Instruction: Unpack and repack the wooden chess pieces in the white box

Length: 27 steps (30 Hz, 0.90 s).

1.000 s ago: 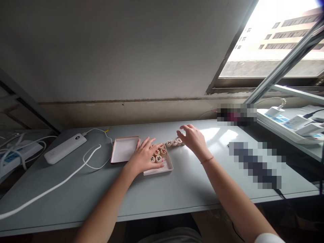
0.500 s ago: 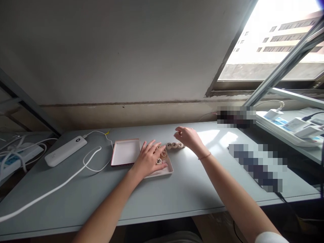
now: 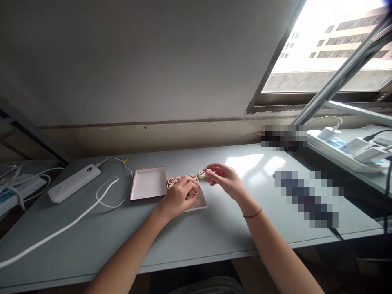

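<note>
So there's a bunch of round, pale wooden discs with red or black characters (image 3: pixel 170 181) packed into a shallow, square white box (image 3: pixel 201 201) around the middle of the table. The left hand (image 3: pixel 180 197) is right over them, fingers and thumb curled inward around a disc, but I honestly can't tell if it's gripped. Just past the box's far right corner, another pale round disc with a black character (image 3: pixel 201 174) lies on the table, with the right hand (image 3: pixel 225 179) beside it, fingertips bunched together; can't see what's in them, if anything. That wrist has a thin reddish cord (image 3: pixel 254 215) on it. Left of the box sits an open, square, red-edged tray (image 3: pixel 149 183), then a long white plastic block (image 3: pixel 74 183) with a white cable, all on the smooth grey tabletop (image 3: pixel 214 237).
</note>
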Motion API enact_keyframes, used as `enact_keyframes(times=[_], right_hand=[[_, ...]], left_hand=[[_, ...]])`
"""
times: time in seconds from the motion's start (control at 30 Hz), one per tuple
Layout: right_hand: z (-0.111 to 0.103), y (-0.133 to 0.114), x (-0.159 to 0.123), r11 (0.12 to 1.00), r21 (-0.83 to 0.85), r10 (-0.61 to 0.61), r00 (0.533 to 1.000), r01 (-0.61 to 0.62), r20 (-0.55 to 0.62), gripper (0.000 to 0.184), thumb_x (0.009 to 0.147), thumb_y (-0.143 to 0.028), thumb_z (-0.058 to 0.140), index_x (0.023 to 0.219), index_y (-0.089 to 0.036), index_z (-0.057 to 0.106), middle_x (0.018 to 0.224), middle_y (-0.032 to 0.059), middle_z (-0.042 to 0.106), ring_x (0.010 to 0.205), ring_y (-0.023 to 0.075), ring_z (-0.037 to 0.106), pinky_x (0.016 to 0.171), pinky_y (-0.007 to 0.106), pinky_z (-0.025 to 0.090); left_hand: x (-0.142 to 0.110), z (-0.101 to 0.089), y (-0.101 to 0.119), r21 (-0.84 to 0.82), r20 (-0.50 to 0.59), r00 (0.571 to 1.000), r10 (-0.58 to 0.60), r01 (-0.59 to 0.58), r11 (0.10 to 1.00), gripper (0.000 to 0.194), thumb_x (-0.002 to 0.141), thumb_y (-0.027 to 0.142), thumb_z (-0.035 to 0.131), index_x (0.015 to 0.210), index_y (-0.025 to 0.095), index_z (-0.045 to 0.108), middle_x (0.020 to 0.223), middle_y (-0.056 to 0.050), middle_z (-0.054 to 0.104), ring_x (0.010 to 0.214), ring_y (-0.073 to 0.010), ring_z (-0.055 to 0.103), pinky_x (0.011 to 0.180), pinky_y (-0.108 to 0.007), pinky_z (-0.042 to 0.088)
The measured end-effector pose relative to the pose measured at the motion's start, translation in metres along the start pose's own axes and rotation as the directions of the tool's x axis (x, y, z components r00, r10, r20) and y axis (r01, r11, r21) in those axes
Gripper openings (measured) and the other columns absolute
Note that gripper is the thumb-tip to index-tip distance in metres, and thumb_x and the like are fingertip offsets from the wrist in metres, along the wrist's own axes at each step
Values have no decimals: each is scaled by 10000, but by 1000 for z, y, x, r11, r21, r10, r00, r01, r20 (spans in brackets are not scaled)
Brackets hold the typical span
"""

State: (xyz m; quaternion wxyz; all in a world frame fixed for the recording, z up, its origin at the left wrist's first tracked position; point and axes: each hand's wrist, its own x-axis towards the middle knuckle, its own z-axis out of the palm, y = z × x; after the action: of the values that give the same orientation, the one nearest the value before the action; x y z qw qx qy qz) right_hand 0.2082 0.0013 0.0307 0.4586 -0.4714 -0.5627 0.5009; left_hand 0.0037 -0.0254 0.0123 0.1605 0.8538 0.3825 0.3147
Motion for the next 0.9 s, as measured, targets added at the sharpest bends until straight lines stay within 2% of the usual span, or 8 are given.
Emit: enact_keyframes(times=[0.13, 0.2, 0.3, 0.4, 0.5, 0.63, 0.73, 0.9], right_hand=[[-7, -1, -2, 999, -36, -16, 1000, 16, 2, 434, 704, -515, 743, 942, -165, 645, 957, 105, 683, 718, 170, 640, 638, 337, 569], [-5, 0, -6, 991, -109, -67, 996, 72, 51, 380, 742, -478, 717, 957, -172, 650, 1001, 100, 653, 728, 161, 640, 667, 335, 573], [0, 4, -16, 952, -228, -170, 973, 203, 155, 268, 818, -399, 633, 984, -189, 656, 1057, 92, 600, 770, 147, 632, 702, 318, 578], [7, 10, -29, 859, -404, -224, 940, 316, 257, 196, 852, -284, 580, 1024, -206, 634, 1021, 75, 606, 765, 141, 611, 679, 303, 562], [15, 14, -38, 723, -574, -234, 919, 383, 318, 89, 854, -194, 571, 929, -210, 616, 939, 50, 628, 746, 145, 593, 670, 302, 528], [22, 17, -37, 610, -673, -244, 908, 417, 342, 50, 862, -174, 562, 844, -207, 594, 925, 51, 622, 717, 144, 586, 625, 275, 493], [23, 20, -30, 547, -721, -268, 905, 425, 330, 32, 865, -192, 567, 850, -203, 593, 900, 57, 607, 694, 148, 581, 587, 264, 470], [12, 17, -10, 577, -699, -280, 906, 423, 317, 128, 912, -248, 517, 963, -192, 621, 1061, 84, 618, 656, 114, 591, 639, 264, 484]], left_hand=[[1, 7, 1, 136, 112, 991, 68, -83, 987, 76, 848, 171, 598, 777, 199, 600, 955, -17, 678, 952, -194, 594, 913, -384, 419], [3, 6, 2, 225, 150, 986, 70, -103, 969, 94, 872, 212, 589, 785, 203, 623, 961, -16, 699, 994, -220, 574, 925, -433, 371], [5, -7, 5, 267, 142, 988, 55, -92, 959, 93, 886, 254, 586, 837, 214, 654, 1077, -24, 690, 1052, -232, 546, 887, -415, 356], [-1, -27, 11, 267, 114, 993, -15, -16, 963, 113, 883, 316, 603, 877, 215, 655, 1008, -27, 681, 968, -204, 558, 829, -359, 373], [-19, -39, 17, 303, 145, 987, -70, 23, 953, 163, 849, 362, 648, 861, 200, 631, 899, -15, 665, 885, -190, 561, 778, -329, 368], [-47, -33, 17, 432, 219, 975, -43, -57, 900, 70, 888, 266, 605, 902, 201, 628, 881, -8, 663, 857, -189, 555, 744, -334, 325], [-53, -23, 11, 478, 220, 975, -26, -84, 874, 98, 924, 215, 544, 873, 200, 625, 843, 1, 667, 836, -180, 550, 743, -339, 306], [-43, -19, 2, 504, 197, 980, -17, -87, 860, 135, 944, 217, 510, 877, 193, 625, 836, -12, 668, 839, -181, 546, 730, -338, 296]])
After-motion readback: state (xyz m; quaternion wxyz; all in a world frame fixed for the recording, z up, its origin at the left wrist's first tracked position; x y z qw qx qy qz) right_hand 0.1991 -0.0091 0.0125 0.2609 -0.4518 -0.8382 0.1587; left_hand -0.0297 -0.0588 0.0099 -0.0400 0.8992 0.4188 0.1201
